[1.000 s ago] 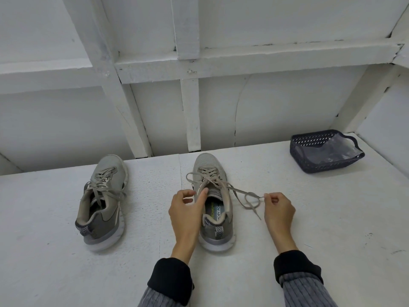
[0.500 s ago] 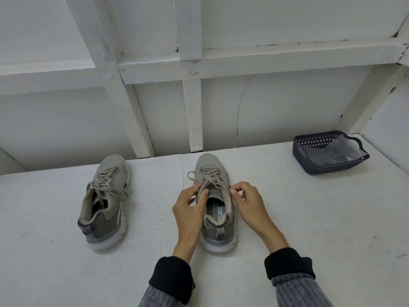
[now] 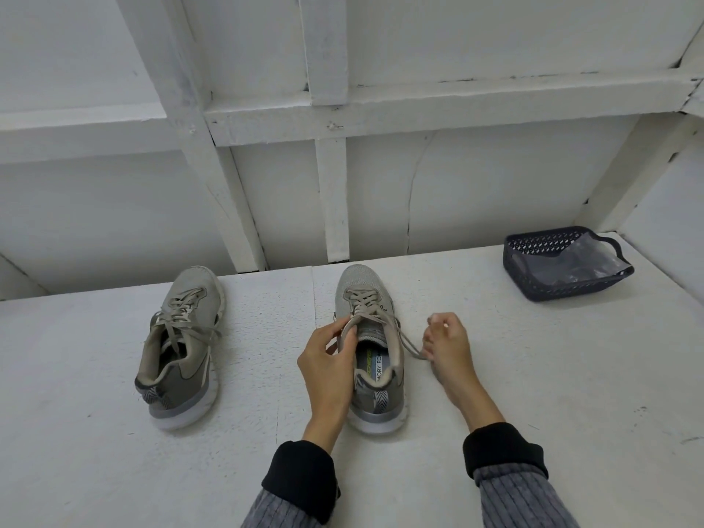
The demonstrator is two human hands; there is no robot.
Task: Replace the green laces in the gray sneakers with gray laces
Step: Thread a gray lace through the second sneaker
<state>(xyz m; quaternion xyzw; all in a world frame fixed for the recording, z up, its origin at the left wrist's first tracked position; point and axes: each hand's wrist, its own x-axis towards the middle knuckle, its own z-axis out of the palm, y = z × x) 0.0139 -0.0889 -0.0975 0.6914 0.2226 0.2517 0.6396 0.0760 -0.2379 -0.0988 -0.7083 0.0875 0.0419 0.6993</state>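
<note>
Two gray sneakers stand on a white surface (image 3: pixel 533 375), toes pointing away. The left sneaker (image 3: pixel 182 344) sits apart, its pale lace tied loosely. The right sneaker (image 3: pixel 371 348) is between my hands. My left hand (image 3: pixel 330 360) grips its tongue and collar at the left side. My right hand (image 3: pixel 445 344) is just right of the shoe and pinches a strand of the pale gray lace (image 3: pixel 407 342), which runs taut from the upper eyelets to my fingers. No green lace shows.
A dark blue mesh basket (image 3: pixel 533 283) with a clear plastic bag (image 3: pixel 583 261) in it sits at the far right. A white framed wall (image 3: pixel 335 184) rises right behind the shoes.
My right hand moved from the shoe's right collar out to the right, drawing the lace strand sideways. My left hand stays on the tongue.
</note>
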